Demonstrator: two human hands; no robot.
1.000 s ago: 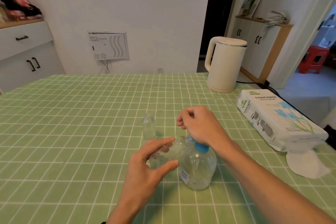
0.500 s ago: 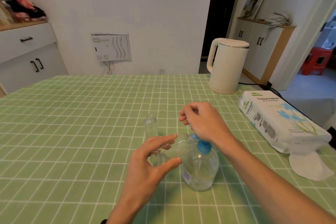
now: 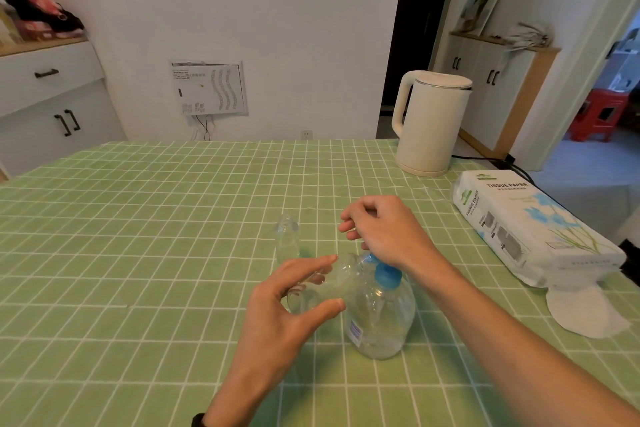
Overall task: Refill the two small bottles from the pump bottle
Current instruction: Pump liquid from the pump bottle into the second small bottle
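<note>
Green checked table (image 3: 138, 253) is showing bare cloth across its left half and out to the far edge. The right edge is carrying a kettle (image 3: 433, 121), tissue pack (image 3: 530, 229) and loose tissue (image 3: 585, 312). Pump bottle (image 3: 381, 315) is standing front-centre. Left hand (image 3: 287, 312) is pinching a small bottle (image 3: 325, 284) between thumb and fingers, tilted, with its neck lying against the blue pump head (image 3: 388, 276). Right hand (image 3: 384, 232) is sitting over the pump with fingers curled; the grip underneath is hidden, can't tell. Second small bottle (image 3: 286, 239) is standing upright just behind, apart from both hands.
</note>
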